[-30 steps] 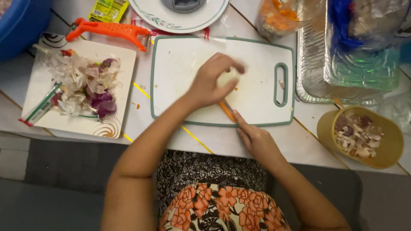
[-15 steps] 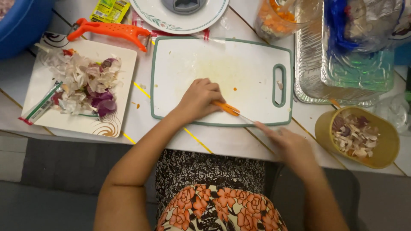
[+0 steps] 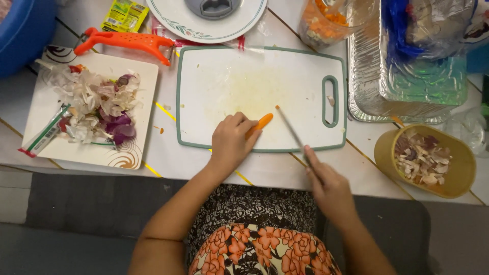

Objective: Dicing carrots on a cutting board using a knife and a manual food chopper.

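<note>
Head view: left hand (image 3: 230, 142) grips carrot piece (image 3: 260, 124) – right hand (image 3: 328, 186) holds knife (image 3: 291, 130) just beside.

A small orange carrot piece (image 3: 260, 124) lies on the lower middle of the white, green-rimmed cutting board (image 3: 254, 86), its lower end under the left hand (image 3: 232, 142). A thin knife (image 3: 291, 133), held by the right hand (image 3: 328, 186), slants up-left, tip just right of the carrot.
</note>
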